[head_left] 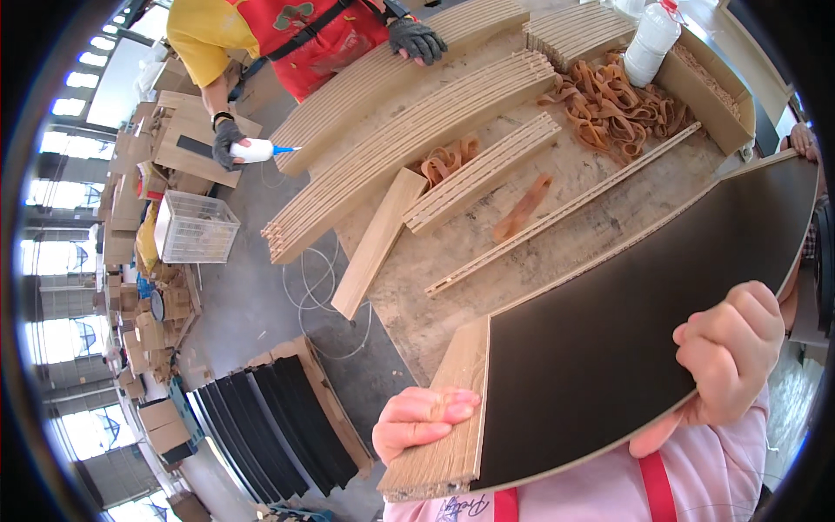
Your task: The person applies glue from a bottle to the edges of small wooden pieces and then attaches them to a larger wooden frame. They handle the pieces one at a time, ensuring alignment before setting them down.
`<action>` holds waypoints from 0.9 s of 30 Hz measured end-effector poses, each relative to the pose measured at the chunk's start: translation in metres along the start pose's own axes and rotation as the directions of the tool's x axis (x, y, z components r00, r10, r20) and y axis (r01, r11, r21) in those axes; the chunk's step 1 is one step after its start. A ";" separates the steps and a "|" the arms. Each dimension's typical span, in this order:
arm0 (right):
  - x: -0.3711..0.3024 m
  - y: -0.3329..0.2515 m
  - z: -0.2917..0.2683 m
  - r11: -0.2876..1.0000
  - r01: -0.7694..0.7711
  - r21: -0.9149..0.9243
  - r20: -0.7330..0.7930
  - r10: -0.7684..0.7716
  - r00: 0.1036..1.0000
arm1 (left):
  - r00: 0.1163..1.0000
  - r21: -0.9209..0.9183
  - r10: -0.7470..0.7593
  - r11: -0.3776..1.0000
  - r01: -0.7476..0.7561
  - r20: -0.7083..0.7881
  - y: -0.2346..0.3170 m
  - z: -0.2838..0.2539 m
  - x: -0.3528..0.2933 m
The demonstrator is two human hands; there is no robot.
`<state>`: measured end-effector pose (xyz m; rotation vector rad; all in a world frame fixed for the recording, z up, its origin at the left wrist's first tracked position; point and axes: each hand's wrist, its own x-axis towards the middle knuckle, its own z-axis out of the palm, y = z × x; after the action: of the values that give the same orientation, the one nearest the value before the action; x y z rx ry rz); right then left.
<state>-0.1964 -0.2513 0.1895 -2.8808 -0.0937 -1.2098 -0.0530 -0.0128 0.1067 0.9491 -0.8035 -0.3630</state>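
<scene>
Close to my body is a long board with a smooth black face (pixel 609 322). A wood-grain strip (pixel 448 418) meets its left end at an angle. My left hand (pixel 426 422) is closed around that strip, fingers on top. My right hand (pixel 731 357) grips the board's near edge, fingers curled and thumb below. At the board's far right end another person's hand (pixel 802 139) is beside the edge. Across the table a co-worker's gloved hand (pixel 230 146) holds a white glue bottle (pixel 252 150) with a blue nozzle; their other gloved hand (pixel 417 39) rests on stacked strips.
The worktable (pixel 391 304) carries stacked grooved strips (pixel 417 139), a single thin slat (pixel 565 209), a loose wooden piece (pixel 378 244), tan rubber bands (pixel 617 104) and a plastic jug (pixel 652 39). A white crate (pixel 197 228) and black curved panels (pixel 278 426) stand on the floor.
</scene>
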 end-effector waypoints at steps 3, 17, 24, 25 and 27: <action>-0.003 -0.002 0.005 0.997 -0.027 -0.078 -0.037 0.024 0.999 | 0.997 -0.018 -0.036 0.999 0.037 0.064 0.002 -0.007 0.002; 0.020 0.003 -0.019 0.984 -0.169 -0.050 0.467 0.172 0.867 | 0.971 0.045 -0.107 0.994 0.099 0.213 0.000 -0.024 0.021; 0.015 -0.001 0.010 0.968 -0.215 -0.128 0.206 0.238 0.949 | 0.931 -0.079 -0.171 0.975 0.206 0.324 0.002 -0.038 0.035; 0.009 -0.001 0.012 0.964 -0.172 -0.202 0.180 0.209 0.961 | 0.966 -0.110 -0.154 0.978 0.180 0.208 0.001 -0.031 0.026; 0.011 -0.001 0.029 0.968 -0.203 -0.149 0.035 0.210 0.977 | 0.977 -0.007 -0.167 0.986 0.169 0.130 0.005 -0.024 0.022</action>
<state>-0.1685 -0.2488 0.1771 -2.9496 0.2987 -1.1507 -0.0209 -0.0095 0.1133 0.9872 -0.8384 -0.5828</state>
